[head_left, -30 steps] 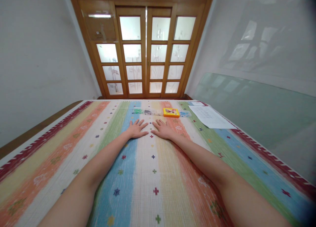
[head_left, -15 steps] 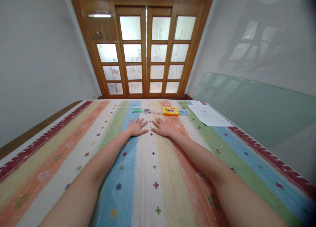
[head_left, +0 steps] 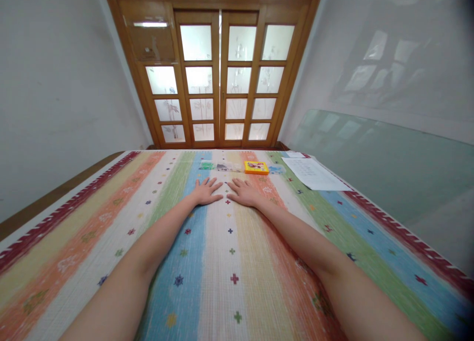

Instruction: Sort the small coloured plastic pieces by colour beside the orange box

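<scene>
Both hands lie flat, palms down, on a striped tablecloth (head_left: 218, 262), fingers spread and holding nothing. My left hand (head_left: 207, 191) rests over the blue and white stripes. A small gap to its right, my right hand (head_left: 243, 191) touches the cloth over the white and yellow stripes. Just beyond the fingers, a small yellow and orange box (head_left: 256, 167) sits nearest my right hand. Clear packets line up beside it: one with green contents (head_left: 207, 165), one with dark contents (head_left: 222, 167) and one with blue contents (head_left: 276, 169). Their contents are too small to name.
A printed white sheet of paper (head_left: 313, 174) lies at the far right of the table. Past the table's far edge stand wooden doors with glass panes (head_left: 222, 79). A pale green panel (head_left: 385, 168) runs along the right wall, and a grey wall (head_left: 62, 94) rises on the left.
</scene>
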A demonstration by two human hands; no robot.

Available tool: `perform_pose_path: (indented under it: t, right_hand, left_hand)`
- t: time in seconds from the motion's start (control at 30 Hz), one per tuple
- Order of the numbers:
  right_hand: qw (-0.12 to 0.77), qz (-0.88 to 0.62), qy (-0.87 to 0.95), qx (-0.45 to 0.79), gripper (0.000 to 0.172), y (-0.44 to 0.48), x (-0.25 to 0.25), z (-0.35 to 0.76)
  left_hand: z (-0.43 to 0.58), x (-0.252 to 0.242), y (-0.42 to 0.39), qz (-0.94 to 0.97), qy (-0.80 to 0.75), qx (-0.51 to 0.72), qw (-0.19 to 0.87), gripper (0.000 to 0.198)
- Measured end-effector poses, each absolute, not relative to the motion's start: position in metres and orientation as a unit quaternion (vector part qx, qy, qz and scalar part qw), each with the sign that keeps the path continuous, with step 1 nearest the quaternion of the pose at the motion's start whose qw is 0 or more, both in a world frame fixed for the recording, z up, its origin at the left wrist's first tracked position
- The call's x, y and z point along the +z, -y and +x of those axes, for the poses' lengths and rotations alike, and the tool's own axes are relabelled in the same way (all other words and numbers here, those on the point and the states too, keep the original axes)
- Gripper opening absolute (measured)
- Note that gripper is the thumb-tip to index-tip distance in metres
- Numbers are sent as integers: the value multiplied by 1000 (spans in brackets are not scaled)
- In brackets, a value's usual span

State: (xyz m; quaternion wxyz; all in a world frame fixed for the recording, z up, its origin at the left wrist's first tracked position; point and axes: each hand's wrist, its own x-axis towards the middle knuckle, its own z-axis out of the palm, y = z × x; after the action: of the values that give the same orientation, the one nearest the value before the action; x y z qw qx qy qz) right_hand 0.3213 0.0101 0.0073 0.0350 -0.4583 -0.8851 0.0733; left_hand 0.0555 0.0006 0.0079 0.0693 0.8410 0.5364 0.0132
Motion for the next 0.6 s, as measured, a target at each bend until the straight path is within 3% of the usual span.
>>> perform_pose_path:
  t: [0.6]
  right_hand:
    - [34, -441, 894, 74, 84, -12, 10, 323]
  left_hand:
    - [56, 12, 0, 845, -530, 10, 65, 84]
